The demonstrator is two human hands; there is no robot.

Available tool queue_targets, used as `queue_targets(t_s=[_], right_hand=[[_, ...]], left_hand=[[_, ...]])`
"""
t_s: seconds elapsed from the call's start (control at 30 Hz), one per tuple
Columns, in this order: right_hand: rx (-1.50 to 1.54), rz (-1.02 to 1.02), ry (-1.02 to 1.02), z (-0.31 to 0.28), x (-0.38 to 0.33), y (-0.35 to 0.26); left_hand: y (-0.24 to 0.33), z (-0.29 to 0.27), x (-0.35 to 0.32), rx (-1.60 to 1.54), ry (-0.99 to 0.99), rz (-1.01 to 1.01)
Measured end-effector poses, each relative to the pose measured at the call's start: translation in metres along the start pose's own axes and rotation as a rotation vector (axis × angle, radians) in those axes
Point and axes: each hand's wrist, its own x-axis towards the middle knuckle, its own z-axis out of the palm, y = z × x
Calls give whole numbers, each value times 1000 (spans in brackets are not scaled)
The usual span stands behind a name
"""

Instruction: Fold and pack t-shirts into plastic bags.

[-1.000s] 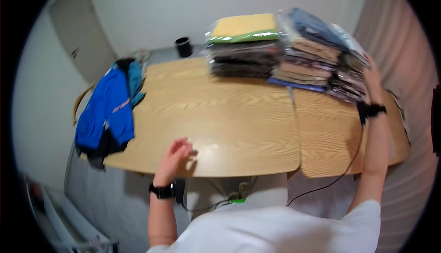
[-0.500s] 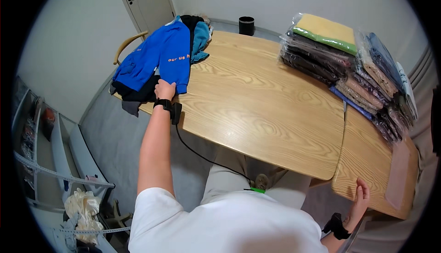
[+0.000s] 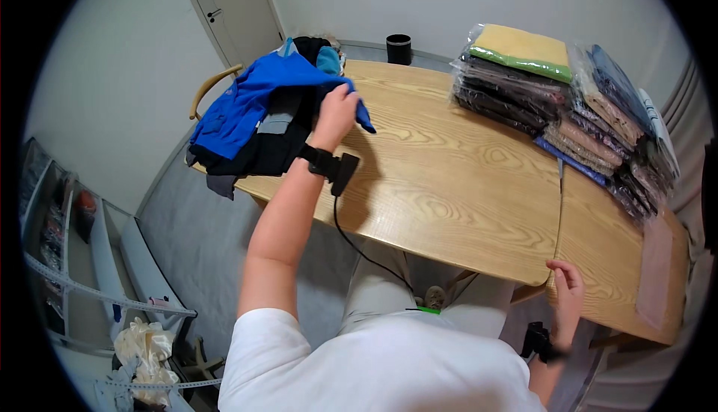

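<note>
A blue long-sleeved top (image 3: 250, 90) lies on a heap of clothes at the table's far left. My left hand (image 3: 336, 118) is closed on its sleeve, which is raised and hangs over my fingers. Beneath the raised part show black clothes (image 3: 277, 150) and a grey patch of cloth (image 3: 278, 118). A teal garment (image 3: 327, 60) peeks out behind. My right hand (image 3: 568, 292) hovers by the table's near right edge, open with loosely bent fingers and nothing in it. Black straps circle both wrists.
On the wooden table (image 3: 441, 180), stacks of plastic-bagged folded clothes (image 3: 516, 86) stand at the right. A pinkish sheet (image 3: 654, 270) lies near the right end. A chair (image 3: 213, 86) is beyond the heap, a black bin (image 3: 399, 50) behind the table, and shelves (image 3: 97, 247) at the left.
My left hand has moved right and up, lifting the blue sleeve off the clothes under it and folding it over. My right hand has shifted left and up toward the table edge.
</note>
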Motion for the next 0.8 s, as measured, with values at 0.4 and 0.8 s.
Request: queue_targets(t_s=[0.4, 0.8], right_hand=[[757, 403, -406, 79, 32, 37], [760, 499, -300, 72, 36, 35]], left_hand=[[180, 55, -172, -610, -938, 162], [38, -10, -178, 787, -666, -52]])
